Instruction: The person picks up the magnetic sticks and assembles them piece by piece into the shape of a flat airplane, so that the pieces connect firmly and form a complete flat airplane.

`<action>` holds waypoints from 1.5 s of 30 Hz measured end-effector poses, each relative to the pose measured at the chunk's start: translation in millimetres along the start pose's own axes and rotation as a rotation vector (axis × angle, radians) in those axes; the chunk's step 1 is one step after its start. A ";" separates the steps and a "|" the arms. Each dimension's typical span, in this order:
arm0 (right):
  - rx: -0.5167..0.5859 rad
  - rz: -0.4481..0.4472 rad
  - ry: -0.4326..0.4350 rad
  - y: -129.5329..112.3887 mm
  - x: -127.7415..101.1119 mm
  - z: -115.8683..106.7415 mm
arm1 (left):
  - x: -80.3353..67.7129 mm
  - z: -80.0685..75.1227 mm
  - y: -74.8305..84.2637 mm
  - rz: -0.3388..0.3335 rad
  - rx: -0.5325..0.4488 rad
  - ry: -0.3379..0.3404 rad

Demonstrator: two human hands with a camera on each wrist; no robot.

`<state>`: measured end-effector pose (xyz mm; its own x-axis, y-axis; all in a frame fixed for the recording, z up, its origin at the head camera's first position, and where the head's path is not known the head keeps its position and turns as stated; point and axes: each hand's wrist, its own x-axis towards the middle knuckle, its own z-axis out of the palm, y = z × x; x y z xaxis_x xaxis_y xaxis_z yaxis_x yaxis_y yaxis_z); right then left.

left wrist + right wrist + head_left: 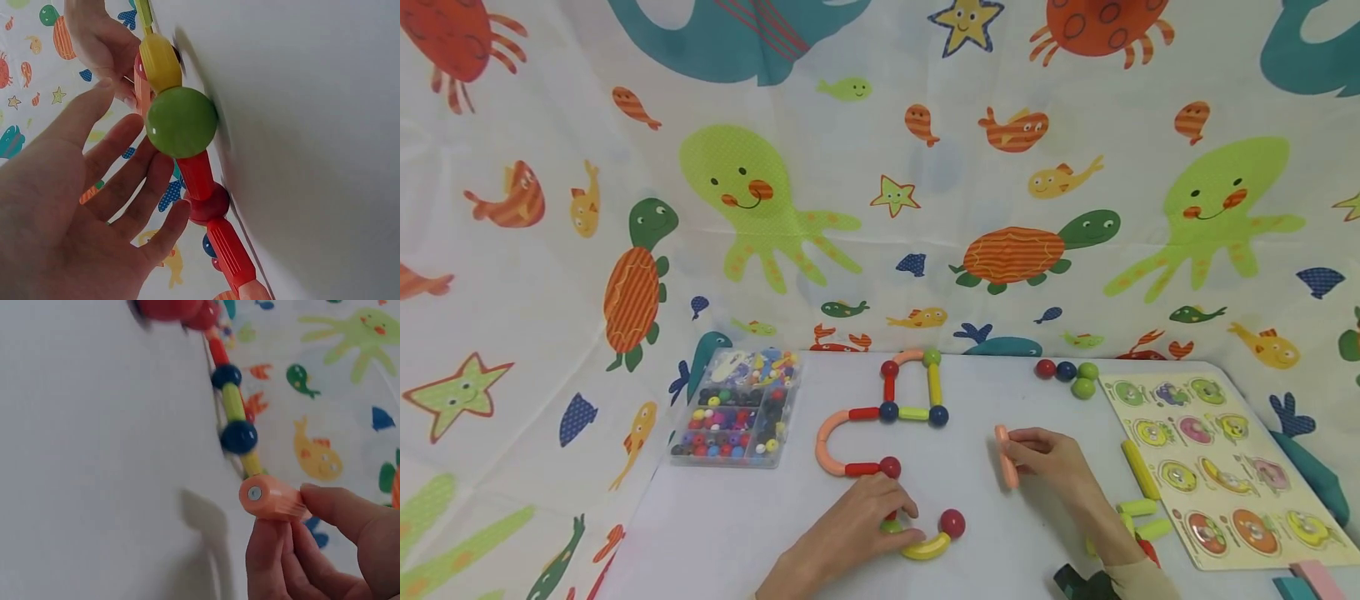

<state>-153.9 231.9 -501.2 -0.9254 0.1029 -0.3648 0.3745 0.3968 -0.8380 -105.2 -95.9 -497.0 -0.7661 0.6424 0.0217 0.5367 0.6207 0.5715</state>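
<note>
My left hand [850, 521] lies over the lower end of a magnetic ball-and-rod chain, beside its green ball [181, 122]. Its fingers are loosely spread in the left wrist view and pinch nothing. From that ball a yellow curved rod [927, 547] runs to a red ball [952, 522]. Another red ball [890, 467] joins the chain above the fingers, leading to a red rod [862, 469] and a peach curve [824, 437]. My right hand [1052, 462] pinches a peach magnetic rod [275, 499] between thumb and fingers, with a silvery magnet at its end.
The chain continues past dark blue balls [938, 416] into a closed loop. A compartment box of beads [726, 450] stands left. Loose balls [1066, 372] lie back right, near a wooden food-picture board [1225, 500]. Yellow and green rods [1153, 529] lie by my right forearm.
</note>
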 end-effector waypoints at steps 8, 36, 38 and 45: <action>0.050 -0.015 0.021 -3.7 -4.9 40.7 | -0.2 5.2 1.7 0.042 0.025 0.026; -0.019 -0.021 -0.045 -17.1 -18.2 77.9 | 2.1 12.7 3.1 0.110 0.159 -0.038; -0.033 -0.023 -0.042 -18.0 -18.9 78.3 | 2.0 12.7 3.1 0.109 0.161 -0.039; -0.084 -0.027 -0.045 -19.4 -20.1 79.2 | 1.3 10.6 3.2 0.093 0.151 -0.052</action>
<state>-137.9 149.9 -509.7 -0.9309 0.0504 -0.3619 0.3412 0.4741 -0.8117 -100.7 -88.3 -503.8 -0.6936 0.7200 0.0243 0.6545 0.6157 0.4389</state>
